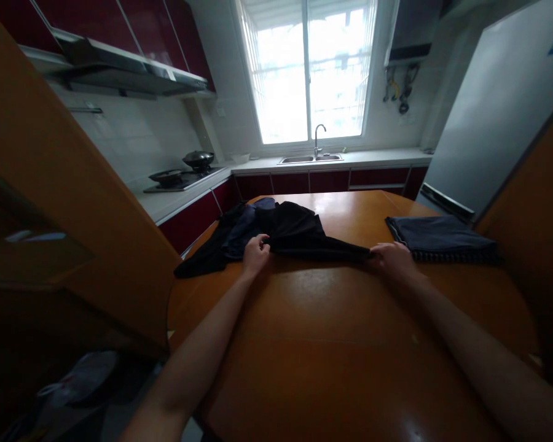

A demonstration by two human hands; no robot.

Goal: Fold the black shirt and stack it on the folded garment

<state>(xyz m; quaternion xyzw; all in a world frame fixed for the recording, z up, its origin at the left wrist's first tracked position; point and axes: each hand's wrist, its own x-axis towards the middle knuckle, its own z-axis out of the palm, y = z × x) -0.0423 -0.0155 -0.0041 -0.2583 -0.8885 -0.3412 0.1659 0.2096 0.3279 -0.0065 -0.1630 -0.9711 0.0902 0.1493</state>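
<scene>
A black garment (299, 227) lies bunched on the wooden table (322, 319), with one part stretched out to the right. My left hand (257, 250) is closed on its near edge, thumb and fingers pinching the cloth. At the tip of the stretched part, my right hand (394, 258) grips the cloth. Dark blue cloth (242, 230) shows among the black at the left; I cannot tell whether it is a separate piece. Beyond my right hand rests a folded dark blue-grey cloth (442, 236) with a patterned lower edge.
Past the table runs a white counter with a sink (311, 159) and faucet (317, 138). A hob with a lidded pan (198, 159) stands at the left under a range hood (133, 73). A fridge (493, 110) is on the right. Wooden panels flank both sides.
</scene>
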